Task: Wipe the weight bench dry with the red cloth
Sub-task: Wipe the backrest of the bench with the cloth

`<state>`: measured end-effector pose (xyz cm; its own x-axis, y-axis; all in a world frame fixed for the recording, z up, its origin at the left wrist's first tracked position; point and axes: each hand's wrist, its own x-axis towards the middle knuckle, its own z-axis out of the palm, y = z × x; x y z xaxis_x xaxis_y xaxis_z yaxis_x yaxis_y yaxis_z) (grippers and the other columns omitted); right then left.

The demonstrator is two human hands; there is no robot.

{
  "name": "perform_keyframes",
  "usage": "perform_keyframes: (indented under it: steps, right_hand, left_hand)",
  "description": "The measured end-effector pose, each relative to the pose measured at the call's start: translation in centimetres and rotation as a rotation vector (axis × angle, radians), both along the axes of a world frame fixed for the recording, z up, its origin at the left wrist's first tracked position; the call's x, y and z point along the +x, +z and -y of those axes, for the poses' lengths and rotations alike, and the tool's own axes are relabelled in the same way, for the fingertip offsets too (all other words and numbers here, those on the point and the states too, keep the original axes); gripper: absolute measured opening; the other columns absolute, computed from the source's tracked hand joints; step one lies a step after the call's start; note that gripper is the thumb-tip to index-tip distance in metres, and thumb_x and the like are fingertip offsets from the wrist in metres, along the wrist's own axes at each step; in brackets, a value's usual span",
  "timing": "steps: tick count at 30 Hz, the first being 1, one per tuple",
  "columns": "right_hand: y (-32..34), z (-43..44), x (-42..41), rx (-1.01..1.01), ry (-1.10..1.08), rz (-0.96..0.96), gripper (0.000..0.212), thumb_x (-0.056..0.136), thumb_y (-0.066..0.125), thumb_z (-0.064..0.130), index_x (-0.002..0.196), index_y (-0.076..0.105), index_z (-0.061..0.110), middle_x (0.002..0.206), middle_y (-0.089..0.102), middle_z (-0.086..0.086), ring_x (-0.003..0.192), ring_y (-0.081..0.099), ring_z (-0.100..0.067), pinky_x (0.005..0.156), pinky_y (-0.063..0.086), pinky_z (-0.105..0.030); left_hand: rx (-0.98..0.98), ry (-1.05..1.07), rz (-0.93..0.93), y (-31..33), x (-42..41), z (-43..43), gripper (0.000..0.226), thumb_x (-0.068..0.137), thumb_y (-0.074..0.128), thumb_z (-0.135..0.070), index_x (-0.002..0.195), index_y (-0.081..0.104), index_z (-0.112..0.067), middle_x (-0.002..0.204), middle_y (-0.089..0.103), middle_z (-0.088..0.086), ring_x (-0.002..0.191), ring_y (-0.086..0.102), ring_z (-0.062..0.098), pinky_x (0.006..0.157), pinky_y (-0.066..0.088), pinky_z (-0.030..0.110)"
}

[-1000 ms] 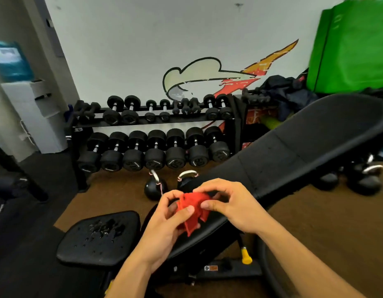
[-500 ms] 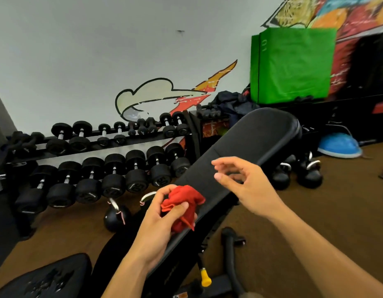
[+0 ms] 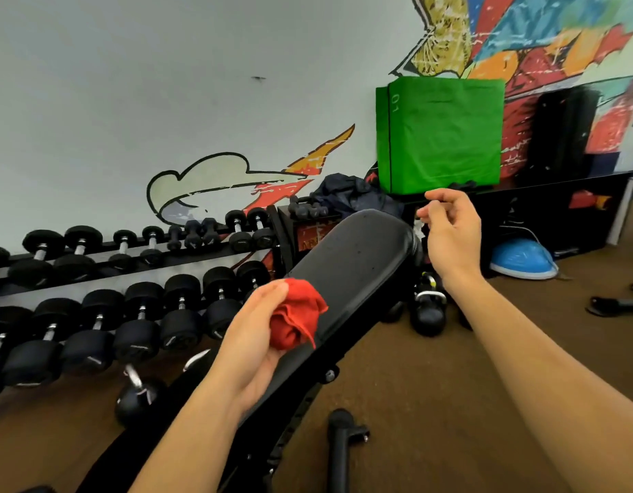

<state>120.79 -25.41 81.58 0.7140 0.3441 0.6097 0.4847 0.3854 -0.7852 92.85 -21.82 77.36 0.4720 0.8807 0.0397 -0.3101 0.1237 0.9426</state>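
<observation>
Head cam: left hand (image 3: 252, 345) has the red cloth (image 3: 296, 322) bunched in its fist, pressed low on the bench (image 3: 357, 265) backrest. Right hand (image 3: 450, 231) floats by the top edge, fingers loosely curled, empty. Looks like wiping's barely begun, most of the pad left.

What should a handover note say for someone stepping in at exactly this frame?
Left hand: shut on the bunched red cloth, at the left edge of the bench backrest, about midway up.
Right hand: empty, fingers loosely curled, in the air by the top end of the backrest.
Done: cloth is in hand and at the pad; no sign of wiping yet. A few small specks show on the upper backrest, possibly droplets.
Left: wipe the whole backrest. The seat is out of view here, so check and wipe that too.
</observation>
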Motion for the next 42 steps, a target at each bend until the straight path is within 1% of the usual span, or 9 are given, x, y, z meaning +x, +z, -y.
perform_keyframes:
  steps: [3, 8, 16, 20, 24, 27, 30, 35, 42]
  right_hand:
    - [0.0, -1.8, 2.0, -0.042, 0.027, -0.067, 0.019, 0.104, 0.047, 0.016, 0.099, 0.060, 0.029, 0.082, 0.069, 0.005, 0.083, 0.066, -0.014, 0.089, 0.053, -0.038]
    - [-0.4, -4.5, 2.7, -0.030, 0.064, -0.203, 0.024, 0.108, 0.038, 0.016, 0.099, 0.058, 0.025, 0.074, 0.068, 0.003, 0.075, 0.065, -0.013, 0.091, 0.052, -0.042]
    - [-1.5, -6.3, 2.6, 0.068, -0.077, -0.311, 0.028, 0.105, 0.032, 0.026, 0.091, 0.055, 0.033, 0.071, 0.072, 0.005, 0.083, 0.072, -0.020, 0.093, 0.054, -0.053]
    - [-1.9, -6.5, 2.9, 0.071, -0.127, -0.258, 0.026, 0.108, 0.031, 0.026, 0.097, 0.055, 0.030, 0.072, 0.072, 0.005, 0.083, 0.072, -0.020, 0.090, 0.054, -0.051]
    - [-2.3, -6.7, 2.9, 0.078, -0.150, -0.243, 0.026, 0.110, 0.032, 0.025, 0.099, 0.056, 0.027, 0.072, 0.072, 0.007, 0.080, 0.071, -0.017, 0.088, 0.054, -0.049]
    - [-2.4, -6.9, 3.0, 0.079, -0.154, -0.245, 0.027, 0.110, 0.033, 0.026, 0.098, 0.056, 0.029, 0.070, 0.072, 0.009, 0.077, 0.070, -0.016, 0.087, 0.054, -0.052]
    - [-2.4, -6.9, 3.1, 0.068, -0.165, -0.241, 0.030, 0.110, 0.033, 0.026, 0.092, 0.054, 0.037, 0.070, 0.072, 0.012, 0.078, 0.070, -0.016, 0.088, 0.054, -0.053]
    - [-2.4, -6.8, 3.1, 0.064, -0.168, -0.230, 0.029, 0.109, 0.033, 0.026, 0.094, 0.056, 0.035, 0.070, 0.072, 0.010, 0.077, 0.071, -0.014, 0.088, 0.054, -0.053]
    - [-2.2, -6.8, 2.9, 0.043, -0.187, -0.238, 0.032, 0.110, 0.033, 0.024, 0.089, 0.053, 0.037, 0.070, 0.071, 0.009, 0.078, 0.070, -0.016, 0.087, 0.054, -0.048]
  left_hand:
    - [0.271, 0.023, -0.188, 1.7, 4.5, -0.9, 0.017, 0.098, 0.066, -0.022, 0.113, 0.071, -0.029, 0.114, 0.074, 0.001, 0.100, 0.072, 0.013, 0.085, 0.057, 0.033]
    - [0.694, 0.073, -0.548, 4.1, 10.8, -2.2, 0.047, 0.090, 0.077, -0.031, 0.133, 0.057, -0.030, 0.123, 0.061, -0.011, 0.110, 0.060, 0.009, 0.092, 0.044, 0.024]
    - [1.002, 0.077, -0.638, 5.5, 15.6, -3.8, 0.022, 0.096, 0.068, -0.027, 0.118, 0.067, -0.029, 0.108, 0.064, -0.014, 0.100, 0.055, 0.006, 0.093, 0.042, 0.025]
    - [1.117, 0.038, -0.642, 5.0, 16.0, -4.5, 0.027, 0.098, 0.066, -0.026, 0.125, 0.066, -0.027, 0.121, 0.068, -0.009, 0.114, 0.059, 0.010, 0.104, 0.042, 0.028]
    - [1.120, -0.083, -0.661, 4.4, 14.6, -5.7, 0.029, 0.098, 0.067, -0.022, 0.125, 0.067, -0.032, 0.123, 0.067, -0.015, 0.115, 0.057, 0.001, 0.103, 0.038, 0.017]
    - [1.081, -0.084, -0.679, 4.5, 14.3, -6.8, 0.027, 0.097, 0.068, -0.022, 0.120, 0.068, -0.038, 0.117, 0.068, -0.017, 0.112, 0.060, 0.003, 0.103, 0.042, 0.023]
    - [1.072, -0.006, -0.701, 5.3, 15.7, -6.8, 0.026, 0.097, 0.068, -0.020, 0.119, 0.070, -0.033, 0.115, 0.065, -0.015, 0.111, 0.057, 0.007, 0.096, 0.037, 0.018]
    - [1.168, 0.006, -0.603, 5.5, 17.1, -5.7, 0.029, 0.095, 0.069, -0.016, 0.123, 0.069, -0.025, 0.117, 0.069, -0.010, 0.113, 0.060, 0.011, 0.103, 0.042, 0.029]
    - [1.099, -0.067, -0.666, 3.6, 13.5, -6.4, 0.031, 0.096, 0.070, -0.021, 0.122, 0.067, -0.038, 0.116, 0.069, -0.017, 0.111, 0.059, 0.001, 0.102, 0.042, 0.021]
